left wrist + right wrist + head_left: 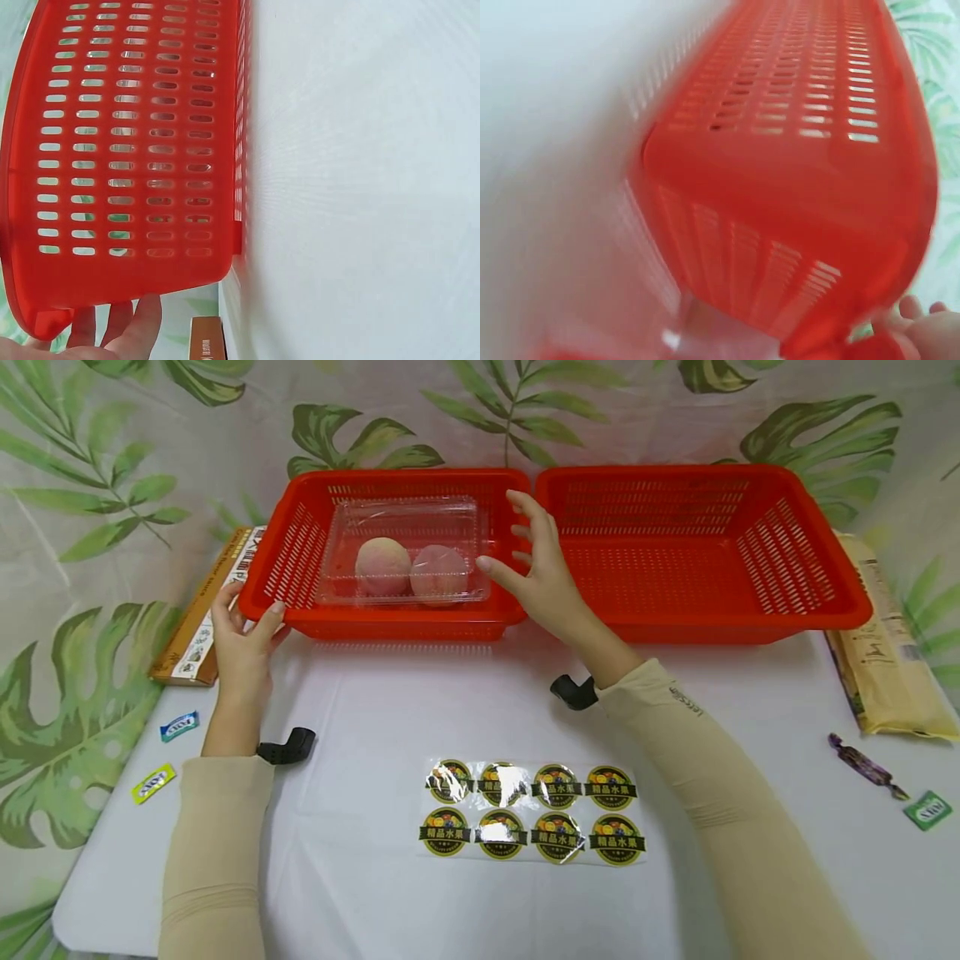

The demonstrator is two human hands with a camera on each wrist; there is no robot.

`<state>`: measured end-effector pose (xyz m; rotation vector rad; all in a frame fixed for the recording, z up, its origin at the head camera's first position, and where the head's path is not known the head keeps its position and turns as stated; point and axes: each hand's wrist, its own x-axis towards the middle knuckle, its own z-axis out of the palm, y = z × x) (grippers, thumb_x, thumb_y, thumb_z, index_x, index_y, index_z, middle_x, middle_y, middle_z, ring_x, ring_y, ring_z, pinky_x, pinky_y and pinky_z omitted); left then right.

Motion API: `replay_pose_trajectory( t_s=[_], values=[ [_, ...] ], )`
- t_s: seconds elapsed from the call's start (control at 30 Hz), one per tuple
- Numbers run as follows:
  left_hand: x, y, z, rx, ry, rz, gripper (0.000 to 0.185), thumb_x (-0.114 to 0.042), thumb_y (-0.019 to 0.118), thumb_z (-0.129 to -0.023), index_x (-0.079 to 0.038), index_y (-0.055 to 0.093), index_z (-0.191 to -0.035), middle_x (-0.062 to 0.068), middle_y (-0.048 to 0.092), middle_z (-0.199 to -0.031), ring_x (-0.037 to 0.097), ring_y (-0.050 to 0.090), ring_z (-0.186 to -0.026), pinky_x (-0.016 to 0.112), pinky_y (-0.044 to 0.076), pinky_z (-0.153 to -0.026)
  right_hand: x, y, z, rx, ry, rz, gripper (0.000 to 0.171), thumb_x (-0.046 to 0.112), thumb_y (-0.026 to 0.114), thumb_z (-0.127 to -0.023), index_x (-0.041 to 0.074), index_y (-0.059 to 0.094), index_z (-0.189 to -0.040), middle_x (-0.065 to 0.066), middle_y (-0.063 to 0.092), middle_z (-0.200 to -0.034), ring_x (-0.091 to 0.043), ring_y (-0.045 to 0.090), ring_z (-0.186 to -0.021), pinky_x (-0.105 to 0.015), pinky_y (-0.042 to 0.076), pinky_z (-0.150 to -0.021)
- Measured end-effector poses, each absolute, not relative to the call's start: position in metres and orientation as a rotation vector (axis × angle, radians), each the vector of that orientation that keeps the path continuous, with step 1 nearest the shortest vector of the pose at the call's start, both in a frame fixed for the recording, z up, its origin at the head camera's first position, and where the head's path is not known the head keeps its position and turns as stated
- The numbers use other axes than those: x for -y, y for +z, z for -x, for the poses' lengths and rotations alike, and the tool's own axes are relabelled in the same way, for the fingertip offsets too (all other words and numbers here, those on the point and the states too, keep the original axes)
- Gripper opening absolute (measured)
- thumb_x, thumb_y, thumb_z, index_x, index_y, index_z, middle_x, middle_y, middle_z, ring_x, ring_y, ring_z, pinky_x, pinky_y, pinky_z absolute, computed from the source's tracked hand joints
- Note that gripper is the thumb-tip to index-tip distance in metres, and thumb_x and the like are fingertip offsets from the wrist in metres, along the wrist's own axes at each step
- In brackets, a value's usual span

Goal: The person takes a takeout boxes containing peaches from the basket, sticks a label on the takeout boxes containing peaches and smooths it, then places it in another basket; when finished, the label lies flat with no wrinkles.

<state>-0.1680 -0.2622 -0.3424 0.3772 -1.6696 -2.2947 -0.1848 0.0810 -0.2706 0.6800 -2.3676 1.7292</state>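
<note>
My left hand [246,639] grips the front left corner of the left red plastic basket [405,625], thumb at the rim and fingers [142,322] against the outer wall. Inside that basket sits a clear plastic box [405,514] holding two round pinkish fruits that look like peaches [382,566]. At the basket's right end, my right hand [542,568] is held with fingers spread and slightly curved, nothing between them. In the right wrist view, its fingers [937,330] show beyond the basket's corner.
A second red basket [645,568] stands to the right. On the white table lie a sheet of round fruit stickers [532,812], a brown carton [202,610], a tan packet [892,652], and small wrapped candies, including a blue one [179,726] and a purple one [866,766].
</note>
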Motion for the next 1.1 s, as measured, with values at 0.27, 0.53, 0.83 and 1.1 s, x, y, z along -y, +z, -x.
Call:
replay_pose_trajectory(
  t_s=[0.27,0.53,0.83,1.1],
  values=[
    [0.259,-0.343,0.169,1.581,-2.359,-0.347,0.062,-0.006,0.07,-0.076,-0.022,0.037,-0.126,0.003,0.037,-0.135,0.024,0.035,-0.124,0.033,0.046,-0.083,-0.065,-0.282,0.211,2.465,1.87,-0.594,0.069,0.022,0.062,-0.085,0.016,0.02,-0.139,-0.005,0.019,-0.139,-0.019,0.023,-0.126,-0.033,0.031,-0.099],
    [0.261,-0.344,0.168,1.578,-2.365,-0.37,0.063,-0.005,0.069,-0.076,-0.023,0.037,-0.127,0.001,0.036,-0.135,0.023,0.036,-0.123,0.033,0.045,-0.084,-0.056,-0.293,0.24,2.604,1.939,-0.438,0.069,0.033,0.064,-0.082,0.027,0.023,-0.138,-0.001,0.019,-0.142,-0.015,0.017,-0.129,-0.032,0.032,-0.098],
    [0.264,-0.347,0.169,1.555,-2.384,-0.332,0.064,-0.006,0.07,-0.075,-0.022,0.036,-0.127,0.001,0.037,-0.135,0.024,0.036,-0.123,0.033,0.045,-0.084,-0.045,-0.292,0.25,2.587,2.192,-0.267,0.065,0.019,0.064,-0.083,0.025,0.028,-0.137,-0.002,0.02,-0.142,-0.017,0.018,-0.127,-0.033,0.034,-0.097],
    [0.263,-0.347,0.169,1.561,-2.375,-0.333,0.064,-0.006,0.069,-0.076,-0.022,0.036,-0.129,0.0,0.036,-0.135,0.023,0.036,-0.123,0.033,0.044,-0.087,-0.039,-0.292,0.251,2.596,2.258,-0.129,0.064,0.014,0.064,-0.083,0.026,0.031,-0.136,0.003,0.027,-0.139,-0.017,0.029,-0.122,-0.035,0.033,-0.097]
  ],
)
